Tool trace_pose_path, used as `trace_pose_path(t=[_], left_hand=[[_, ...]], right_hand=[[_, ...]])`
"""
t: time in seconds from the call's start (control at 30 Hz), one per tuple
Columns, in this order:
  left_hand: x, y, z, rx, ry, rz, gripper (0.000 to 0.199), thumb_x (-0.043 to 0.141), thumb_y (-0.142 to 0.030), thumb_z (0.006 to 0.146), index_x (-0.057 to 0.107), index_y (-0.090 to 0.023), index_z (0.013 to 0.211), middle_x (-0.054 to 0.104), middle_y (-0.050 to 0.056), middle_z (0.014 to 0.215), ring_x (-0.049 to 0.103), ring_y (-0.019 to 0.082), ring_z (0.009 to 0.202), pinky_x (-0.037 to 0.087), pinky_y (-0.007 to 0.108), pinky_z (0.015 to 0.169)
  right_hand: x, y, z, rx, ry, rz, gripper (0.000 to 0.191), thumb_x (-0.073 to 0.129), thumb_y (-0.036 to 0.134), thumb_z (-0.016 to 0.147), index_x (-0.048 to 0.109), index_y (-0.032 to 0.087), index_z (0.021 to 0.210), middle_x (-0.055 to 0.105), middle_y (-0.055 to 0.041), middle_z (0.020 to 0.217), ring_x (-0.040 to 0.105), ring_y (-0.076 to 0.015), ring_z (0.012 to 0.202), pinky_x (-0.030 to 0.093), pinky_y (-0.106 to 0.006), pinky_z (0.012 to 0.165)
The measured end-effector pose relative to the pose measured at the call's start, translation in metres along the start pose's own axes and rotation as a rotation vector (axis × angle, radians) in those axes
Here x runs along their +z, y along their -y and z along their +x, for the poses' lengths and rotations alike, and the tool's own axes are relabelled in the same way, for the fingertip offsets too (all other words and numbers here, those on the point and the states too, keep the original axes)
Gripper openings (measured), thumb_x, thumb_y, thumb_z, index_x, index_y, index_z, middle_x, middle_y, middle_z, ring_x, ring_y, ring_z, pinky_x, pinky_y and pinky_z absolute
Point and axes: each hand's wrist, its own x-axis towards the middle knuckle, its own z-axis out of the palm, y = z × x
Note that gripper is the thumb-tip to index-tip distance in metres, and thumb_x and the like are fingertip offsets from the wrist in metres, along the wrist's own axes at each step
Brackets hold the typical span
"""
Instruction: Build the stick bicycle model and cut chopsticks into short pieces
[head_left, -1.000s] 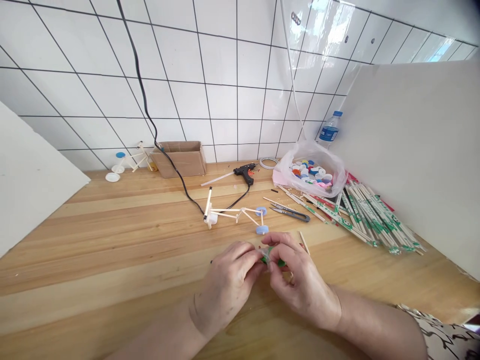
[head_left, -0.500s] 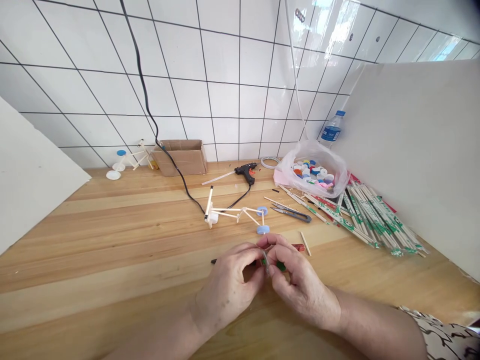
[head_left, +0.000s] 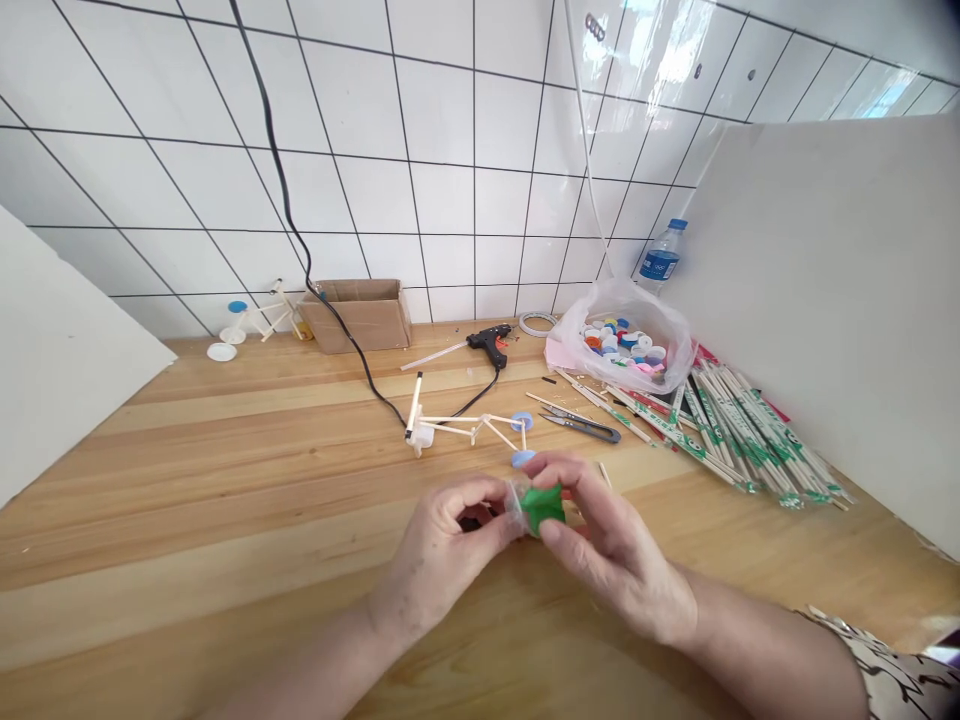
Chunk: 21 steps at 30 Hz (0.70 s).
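Between my hands is a small green and clear plastic piece (head_left: 541,508), whose exact kind I cannot make out. My left hand (head_left: 454,545) pinches its clear edge between thumb and fingers. My right hand (head_left: 611,550) has its thumb at the lower edge of the green part and its fingers curved around the upper side. Just beyond the hands lies a small model (head_left: 476,428) of pale sticks with blue bottle-cap wheels. Something dark and something red lie mostly hidden behind my fingers.
A black glue gun (head_left: 489,344) lies further back, its cord trailing near the model. Thread snips (head_left: 581,425) and wrapped chopsticks (head_left: 757,430) are to the right. Behind stand a bag of bottle caps (head_left: 622,340), a water bottle (head_left: 663,255), a cardboard box (head_left: 360,318) and another stick model (head_left: 259,320).
The plastic piece has turned and opened out, showing more green. My right hand has shifted slightly right and its fingers have spread. The left hand keeps its pinch.
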Motion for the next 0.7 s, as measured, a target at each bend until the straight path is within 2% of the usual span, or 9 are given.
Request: trace_pose_path(t=[0.1,0.23,0.3,0.43,0.53,0.7], left_hand=[[-0.004,0.004,0.003,-0.070,0.003,-0.145,0.012,0.063,-0.026,0.073,0.069,-0.016,0.078,0.067,0.002,0.077,0.061,0.016,0.072,0.050,0.025,0.067],[-0.006,0.007,0.003,-0.099,0.039,-0.204,0.016,0.064,-0.029,0.072,0.069,-0.015,0.078,0.067,0.002,0.074,0.060,0.016,0.070,0.050,0.026,0.068],[-0.006,0.008,0.003,-0.101,0.071,-0.161,0.017,0.063,-0.030,0.073,0.070,-0.015,0.078,0.067,0.003,0.072,0.060,0.016,0.069,0.050,0.026,0.068],[-0.005,0.007,0.004,-0.119,0.114,-0.112,0.017,0.062,-0.030,0.073,0.070,-0.015,0.076,0.067,0.003,0.071,0.061,0.018,0.073,0.049,0.027,0.068],[-0.005,0.004,0.003,-0.154,0.155,-0.169,0.013,0.060,-0.025,0.073,0.068,-0.015,0.074,0.066,0.003,0.073,0.061,0.018,0.076,0.048,0.027,0.071],[-0.004,-0.004,0.001,-0.204,0.144,-0.218,0.010,0.057,-0.021,0.071,0.064,-0.014,0.068,0.064,0.002,0.069,0.059,0.018,0.075,0.047,0.027,0.071]], right_hand=[[-0.004,-0.010,0.001,0.152,-0.036,0.091,0.025,0.046,0.022,0.087,0.042,0.022,0.111,0.055,-0.0081,0.106,0.056,-0.0168,0.093,0.051,-0.030,0.077],[-0.002,-0.018,0.005,0.153,-0.049,-0.025,0.008,0.049,0.016,0.083,0.051,0.018,0.091,0.058,-0.0004,0.074,0.056,-0.0117,0.067,0.049,-0.024,0.062],[0.000,-0.018,0.006,0.132,-0.073,-0.110,0.005,0.050,0.014,0.080,0.051,0.018,0.082,0.056,0.0013,0.066,0.053,-0.0107,0.060,0.046,-0.021,0.053],[0.004,-0.016,0.001,0.123,-0.061,-0.199,0.008,0.049,0.013,0.080,0.052,0.019,0.085,0.058,0.0003,0.068,0.055,-0.0113,0.059,0.043,-0.020,0.049],[0.006,-0.016,-0.004,0.103,-0.019,-0.231,0.011,0.048,0.011,0.079,0.052,0.019,0.087,0.059,0.0001,0.069,0.055,-0.0112,0.056,0.044,-0.021,0.051],[0.007,-0.016,-0.004,0.080,-0.028,-0.241,0.014,0.050,0.009,0.077,0.053,0.019,0.086,0.061,-0.0011,0.073,0.057,-0.0117,0.061,0.046,-0.022,0.055]])
